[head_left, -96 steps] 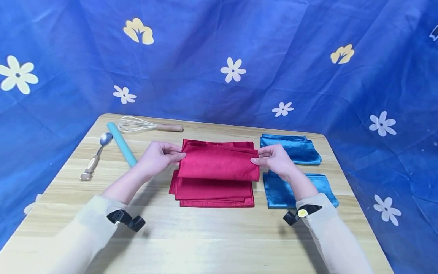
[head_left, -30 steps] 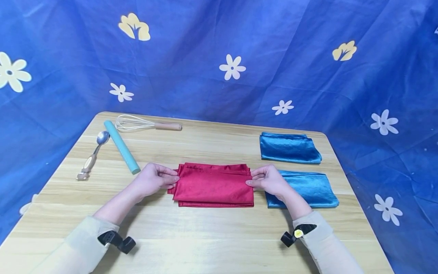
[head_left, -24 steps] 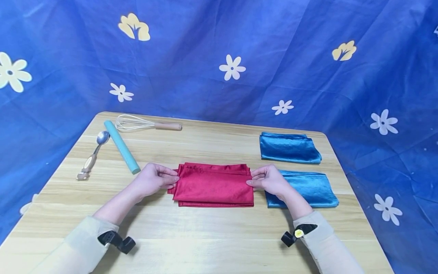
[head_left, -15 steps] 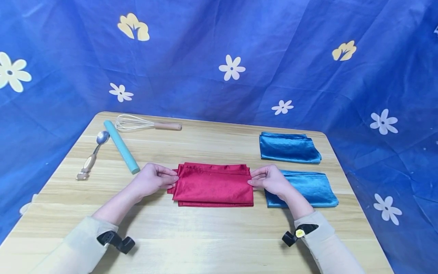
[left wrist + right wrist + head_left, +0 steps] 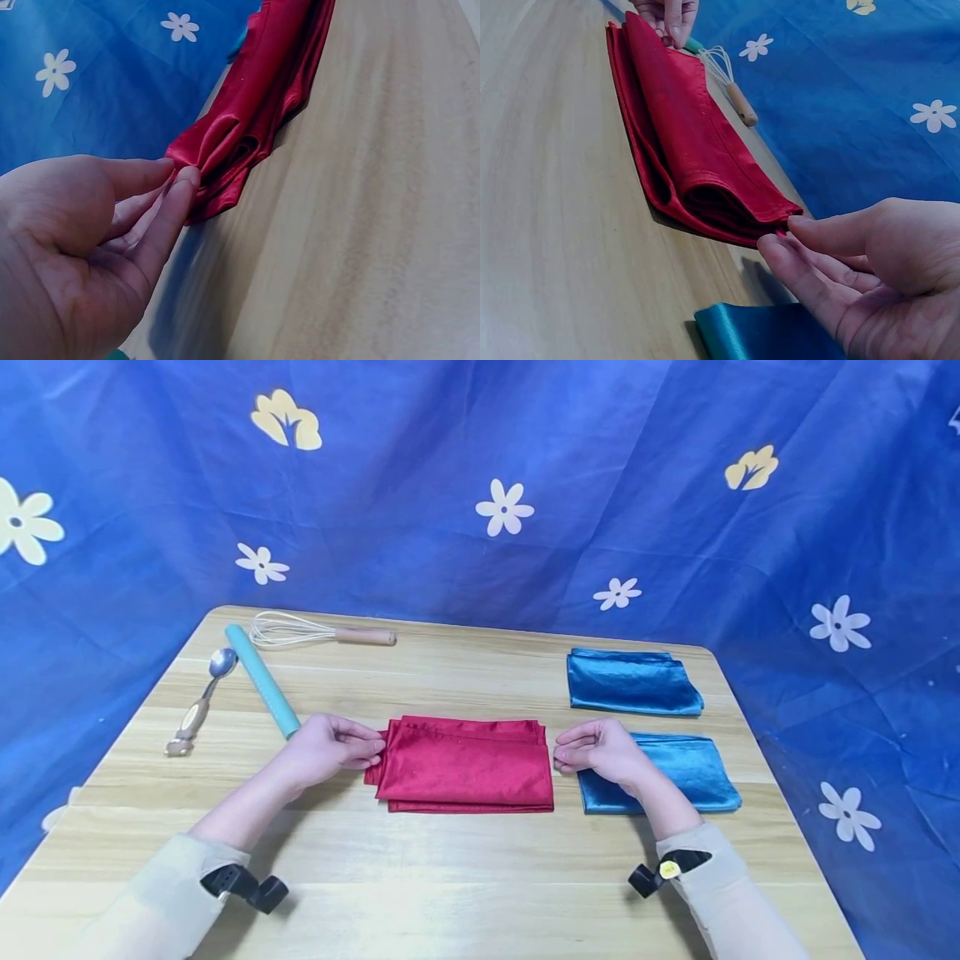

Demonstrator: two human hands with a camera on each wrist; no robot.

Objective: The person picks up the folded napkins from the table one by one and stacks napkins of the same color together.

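Note:
A folded red satin cloth [image 5: 465, 768] lies in a layered stack on the wooden table, mid-view from the head. At its left end my left hand [image 5: 324, 750] has thumb and fingertips by the edge; in the left wrist view they touch the creased end of the red cloth [image 5: 225, 142], without a clear grip. My right hand [image 5: 609, 753] is slightly off the right end, fingers loosely bent with nothing between them. From the right wrist, its fingertips [image 5: 776, 251] appear beside the red cloth's corner. Below this hand lies a folded blue cloth [image 5: 693, 772], partly covered by it.
Another folded blue cloth [image 5: 633, 682] lies at the back right. On the left are a whisk [image 5: 322, 631], a turquoise rod [image 5: 261, 681] and a metal spoon [image 5: 198, 706]. A blue flowered curtain [image 5: 420, 527] hangs around the table [image 5: 450, 893].
The red cloth was lowered from its raised position onto the table. In the last half second, both hands have eased outward; the right has let go, and the left thumb has slid off the cloth's top.

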